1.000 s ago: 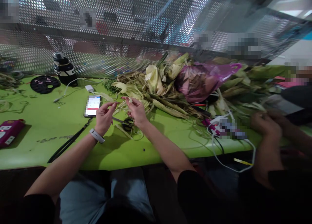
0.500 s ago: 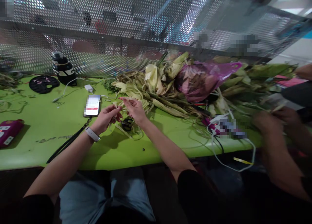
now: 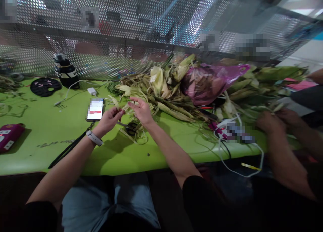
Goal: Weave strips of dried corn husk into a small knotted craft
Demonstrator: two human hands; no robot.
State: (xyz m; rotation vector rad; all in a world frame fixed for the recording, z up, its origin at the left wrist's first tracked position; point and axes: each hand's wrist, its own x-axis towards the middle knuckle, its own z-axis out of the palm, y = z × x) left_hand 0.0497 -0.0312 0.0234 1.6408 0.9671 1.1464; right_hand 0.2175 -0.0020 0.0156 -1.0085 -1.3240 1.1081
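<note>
Above the green table (image 3: pixel 50 151), my left hand (image 3: pixel 109 119) and my right hand (image 3: pixel 142 111) meet over a thin strip of corn husk (image 3: pixel 116 103). The left fingers pinch the strip, whose pale tip curls up above them. My right fingers are bent around the other end of the same strip, thumb and forefinger pressed together. A white band sits on my left wrist. Black scissors (image 3: pixel 131 127) lie on the table just under both hands, with loose husk strips beside them.
A pile of corn husks (image 3: pixel 161 87) and a pink plastic bag (image 3: pixel 212 80) fill the table's back. A phone (image 3: pixel 95 109), a charger cable, a black bottle (image 3: pixel 65 70) and a magenta case (image 3: pixel 8 136) lie left. Another person's hands (image 3: pixel 275 121) work at the right.
My hands have come closer together and the husk strip now curls up above my left fingers. The other person's hands at the right have shifted slightly.
</note>
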